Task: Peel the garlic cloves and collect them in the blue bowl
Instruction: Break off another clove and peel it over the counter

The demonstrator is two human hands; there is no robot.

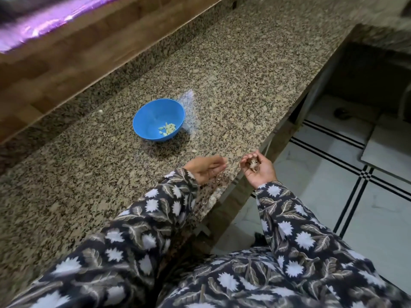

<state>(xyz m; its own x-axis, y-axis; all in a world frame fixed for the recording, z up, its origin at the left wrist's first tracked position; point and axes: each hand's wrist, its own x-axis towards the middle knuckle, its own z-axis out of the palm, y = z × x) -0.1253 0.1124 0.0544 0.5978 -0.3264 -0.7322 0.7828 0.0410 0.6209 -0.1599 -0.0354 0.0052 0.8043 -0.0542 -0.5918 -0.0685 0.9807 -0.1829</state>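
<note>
The head view looks down on a speckled granite counter (222,70) that runs from the lower left to the upper right of the frame. The blue bowl (151,116) stands on it a little left of centre, well apart from both hands. A small heap of pale peeled garlic cloves (167,129) lies at the bottom of the bowl, towards its right wall. One more pale clove-like bit (194,150) lies on the stone just below and right of the bowl, between the bowl and the hands.

The left hand (205,168) hovers over the counter near its front edge, just below centre. Its fingers are stretched out straight and close together, pointing right, and it is somewhat blurred. Nothing can be seen in it.

The right hand (259,168) is just beside the left, past the counter's edge and over the floor. It is turned palm up with its fingers curled in, cupping a brownish papery garlic piece (253,164).

Both arms wear dark sleeves (155,210) printed with white flowers and leaves. A wooden wall panel (66,52) and a shiny purple strip (51,21) fill the upper left. White floor tiles (322,196) with black lines fill the right side.
</note>
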